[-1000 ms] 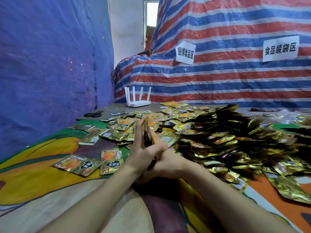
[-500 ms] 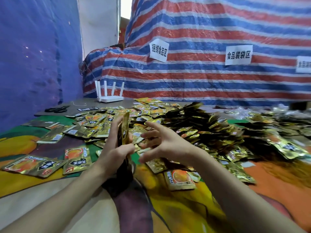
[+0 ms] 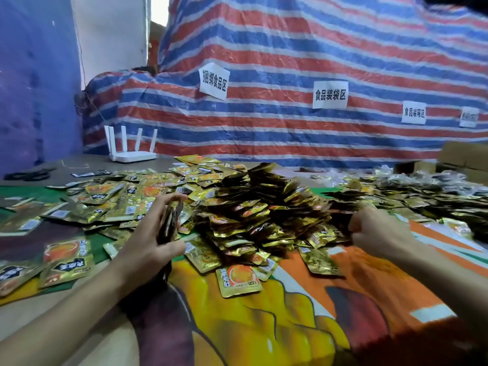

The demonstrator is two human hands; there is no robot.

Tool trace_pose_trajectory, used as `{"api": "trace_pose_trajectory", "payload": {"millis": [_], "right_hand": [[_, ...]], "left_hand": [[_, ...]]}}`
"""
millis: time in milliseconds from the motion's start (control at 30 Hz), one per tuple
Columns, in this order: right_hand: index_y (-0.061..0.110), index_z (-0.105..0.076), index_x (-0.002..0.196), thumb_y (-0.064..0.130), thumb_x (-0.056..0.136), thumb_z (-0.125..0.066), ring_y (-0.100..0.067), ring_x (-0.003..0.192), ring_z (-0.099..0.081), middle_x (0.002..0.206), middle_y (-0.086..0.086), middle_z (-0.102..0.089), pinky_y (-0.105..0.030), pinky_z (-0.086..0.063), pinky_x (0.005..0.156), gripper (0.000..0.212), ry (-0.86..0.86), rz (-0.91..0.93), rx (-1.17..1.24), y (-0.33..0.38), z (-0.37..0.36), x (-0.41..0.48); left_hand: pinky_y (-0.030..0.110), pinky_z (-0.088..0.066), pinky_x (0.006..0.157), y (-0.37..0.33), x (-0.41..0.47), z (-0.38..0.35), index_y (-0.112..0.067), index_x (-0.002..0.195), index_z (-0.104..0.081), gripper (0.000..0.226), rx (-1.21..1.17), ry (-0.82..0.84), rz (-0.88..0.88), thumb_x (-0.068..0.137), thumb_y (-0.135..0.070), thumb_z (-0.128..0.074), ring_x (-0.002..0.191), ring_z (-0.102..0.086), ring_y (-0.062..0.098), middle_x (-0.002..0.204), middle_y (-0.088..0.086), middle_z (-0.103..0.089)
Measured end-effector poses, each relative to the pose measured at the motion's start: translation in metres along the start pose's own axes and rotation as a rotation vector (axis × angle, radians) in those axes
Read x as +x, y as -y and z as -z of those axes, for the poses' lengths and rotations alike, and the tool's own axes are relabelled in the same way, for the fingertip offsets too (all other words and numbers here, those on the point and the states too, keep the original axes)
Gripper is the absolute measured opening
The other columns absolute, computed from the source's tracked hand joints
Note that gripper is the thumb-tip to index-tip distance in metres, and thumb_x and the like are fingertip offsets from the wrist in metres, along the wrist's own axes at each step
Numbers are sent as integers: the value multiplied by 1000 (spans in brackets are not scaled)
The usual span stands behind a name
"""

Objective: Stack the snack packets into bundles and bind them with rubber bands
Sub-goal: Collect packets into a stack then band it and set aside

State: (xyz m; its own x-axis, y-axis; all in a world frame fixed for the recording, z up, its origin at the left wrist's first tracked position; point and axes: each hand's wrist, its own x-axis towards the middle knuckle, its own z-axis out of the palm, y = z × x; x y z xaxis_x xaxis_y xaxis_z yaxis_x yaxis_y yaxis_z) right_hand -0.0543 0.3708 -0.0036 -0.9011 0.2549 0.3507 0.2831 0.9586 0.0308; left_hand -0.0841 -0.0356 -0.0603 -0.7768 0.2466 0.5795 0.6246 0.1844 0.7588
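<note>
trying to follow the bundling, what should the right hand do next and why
Probably draw one more from the pile of packets and add it to the stack. The left hand grips a small upright stack, and the right hand is curled at the pile's right edge.

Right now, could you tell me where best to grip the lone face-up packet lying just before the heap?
Pinch the packet by its free near edge, coming from your side: it lies flat on the cloth, far edge against the heap.
</note>
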Motion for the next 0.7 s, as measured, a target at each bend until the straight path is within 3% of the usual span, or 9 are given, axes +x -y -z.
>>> {"api": "trace_pose_trajectory", "payload": {"millis": [67, 167, 433, 633, 700], "right_hand": [[16, -61, 90, 19, 84, -58, -24, 77, -59, 75, 2, -53, -27, -40, 53, 7, 134, -74, -143, -18, -9, -1], [15, -48, 82, 13, 85, -55, -26, 78, -58, 78, -1, -51, -28, -40, 56, 7, 213, -127, -92, -30, -20, -3], [10, -72, 84, 7, 82, -64, -30, 71, -63, 74, -8, -62, -28, -46, 54, 8, 54, -121, -9, -29, -7, -2], [9, -58, 71, 1, 81, -62, -23, 56, -54, 64, -8, -56, -26, -38, 46, 13, 61, -106, -34, -29, 1, 4], [8, -64, 71, 1, 76, -71, -23, 60, -60, 64, -8, -61, -25, -40, 46, 10, 91, -110, -24, -31, 2, 5]], "left_hand": [[47, -42, 67, 0, 0, 0, -46, 124, -53, 71, -30, -4, 7, 55, -38, -68, 80, -46, 41, 93, 20, -45], [45, -41, 70, 2, 1, 0, -43, 124, -55, 71, -53, -1, 13, 54, -36, -68, 80, -48, 28, 93, 14, -47], [42, -39, 71, 3, 2, 0, -35, 124, -56, 70, -61, 2, 7, 54, -35, -66, 76, -50, 22, 85, -3, -51], [43, -38, 71, 0, 1, 1, -42, 118, -57, 65, -81, 4, 27, 54, -34, -65, 78, -49, 24, 87, 1, -51], [43, -38, 70, 1, 1, 2, -43, 119, -57, 66, -76, 7, 30, 54, -35, -65, 78, -49, 26, 88, 4, -51]]}}
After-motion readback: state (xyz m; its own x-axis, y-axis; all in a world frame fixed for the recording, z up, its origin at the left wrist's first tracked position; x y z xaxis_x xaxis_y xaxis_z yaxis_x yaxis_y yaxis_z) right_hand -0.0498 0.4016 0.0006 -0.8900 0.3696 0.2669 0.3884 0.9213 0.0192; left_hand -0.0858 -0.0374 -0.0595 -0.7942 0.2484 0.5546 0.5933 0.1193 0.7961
